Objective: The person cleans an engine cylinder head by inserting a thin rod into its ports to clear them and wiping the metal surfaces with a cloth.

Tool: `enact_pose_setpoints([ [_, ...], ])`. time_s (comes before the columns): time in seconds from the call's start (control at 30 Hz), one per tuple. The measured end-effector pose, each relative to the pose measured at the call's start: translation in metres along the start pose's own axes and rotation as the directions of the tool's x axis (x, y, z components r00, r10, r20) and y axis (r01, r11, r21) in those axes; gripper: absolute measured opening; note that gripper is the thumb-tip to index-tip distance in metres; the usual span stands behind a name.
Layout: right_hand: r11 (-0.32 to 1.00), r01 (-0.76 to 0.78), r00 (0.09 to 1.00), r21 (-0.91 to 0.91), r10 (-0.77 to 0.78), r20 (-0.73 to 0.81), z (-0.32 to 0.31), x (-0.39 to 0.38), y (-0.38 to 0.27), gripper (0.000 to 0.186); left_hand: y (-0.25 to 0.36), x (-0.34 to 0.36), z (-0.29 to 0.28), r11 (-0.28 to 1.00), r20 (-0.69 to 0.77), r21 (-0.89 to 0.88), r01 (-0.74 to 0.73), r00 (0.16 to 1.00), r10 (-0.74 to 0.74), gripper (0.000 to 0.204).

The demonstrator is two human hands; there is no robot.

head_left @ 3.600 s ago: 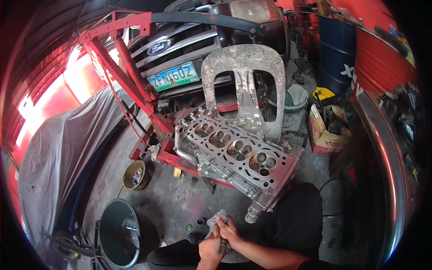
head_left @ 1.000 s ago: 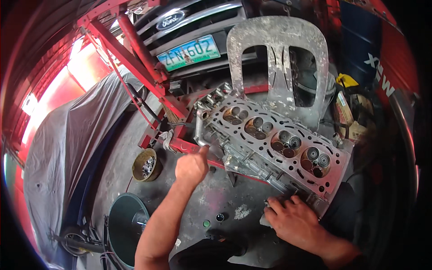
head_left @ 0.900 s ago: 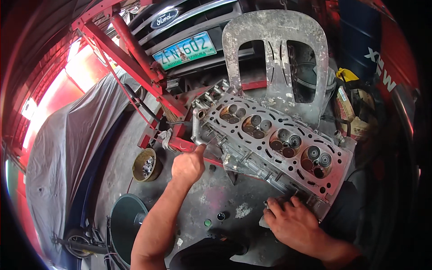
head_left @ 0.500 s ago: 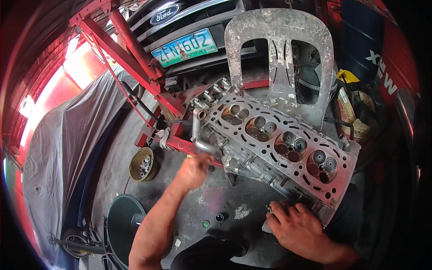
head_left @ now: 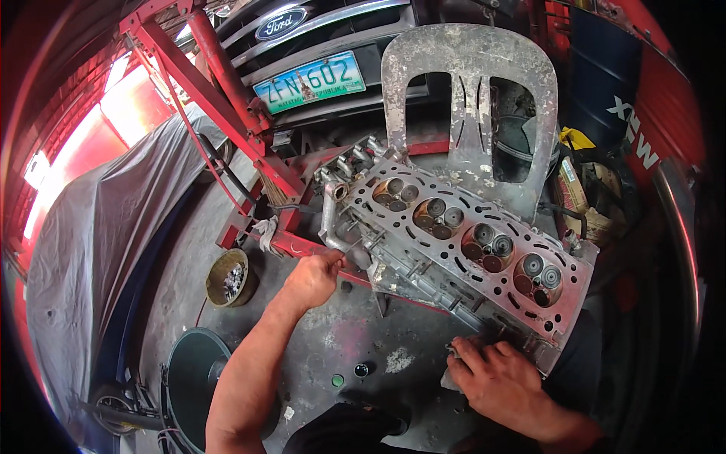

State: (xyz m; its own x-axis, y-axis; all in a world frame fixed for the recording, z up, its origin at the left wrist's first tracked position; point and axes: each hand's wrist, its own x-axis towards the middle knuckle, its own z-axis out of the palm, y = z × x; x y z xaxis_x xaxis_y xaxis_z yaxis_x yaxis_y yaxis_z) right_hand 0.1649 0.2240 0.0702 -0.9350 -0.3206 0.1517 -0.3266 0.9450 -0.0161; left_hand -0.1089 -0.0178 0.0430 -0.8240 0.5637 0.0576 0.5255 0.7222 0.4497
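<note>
A grey metal cylinder head (head_left: 431, 253) lies on a worn plastic chair (head_left: 484, 47), its face with several round valves upward. My left hand (head_left: 311, 281) is closed just off its left end, beside a bent metal pipe (head_left: 329, 216). Something thin seems to stick out from those fingers, too fine to name. At the near edge of the cylinder head rests my right hand (head_left: 495, 386), its fingers curled. A small grey piece shows under these fingers, its kind hidden.
Left of my arm stand a bowl of small metal parts (head_left: 231, 278) and a dark green bucket (head_left: 193, 378). A red steel hoist (head_left: 219, 91) rises before a vehicle's front (head_left: 393, 45). A grey cover (head_left: 98, 227) drapes something at left. Two small round caps lie on the floor.
My left hand has shifted slightly left and up, still closed by the pipe. My right hand stays at the cylinder head's near edge. The whole view has moved a little.
</note>
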Motion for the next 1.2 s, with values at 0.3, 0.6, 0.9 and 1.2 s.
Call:
enact_pose_setpoints([
  [0.3, 1.000, 0.015, 1.000, -0.006, -0.015, 0.015, 0.005, -0.010, 0.002, 0.029, 0.009, -0.013, 0.013, 0.993, 0.035, -0.018, -0.116, 0.993, 0.117, 0.020],
  [0.6, 0.973, 0.139, 0.927, 0.185, -0.062, -0.370, 0.011, -0.016, 0.006, 0.015, 0.002, -0.032, 0.013, 0.985, -0.104, 0.053, -0.163, 0.980, 0.168, 0.020],
  [0.9, 0.642, -0.559, 0.291, 0.524, 0.744, -0.601, -0.074, -0.261, 0.163, 0.028, -0.090, -0.219, 0.042, 0.876, -0.358, -0.183, 0.447, 0.799, -0.483, 0.023],
  [1.2, 0.412, -0.853, 0.486, 0.320, 0.851, 0.201, 0.072, -0.372, 0.145, 0.022, -0.134, -0.406, 0.167, 0.478, -0.107, -0.055, 0.877, 0.471, -0.876, 0.030],
])
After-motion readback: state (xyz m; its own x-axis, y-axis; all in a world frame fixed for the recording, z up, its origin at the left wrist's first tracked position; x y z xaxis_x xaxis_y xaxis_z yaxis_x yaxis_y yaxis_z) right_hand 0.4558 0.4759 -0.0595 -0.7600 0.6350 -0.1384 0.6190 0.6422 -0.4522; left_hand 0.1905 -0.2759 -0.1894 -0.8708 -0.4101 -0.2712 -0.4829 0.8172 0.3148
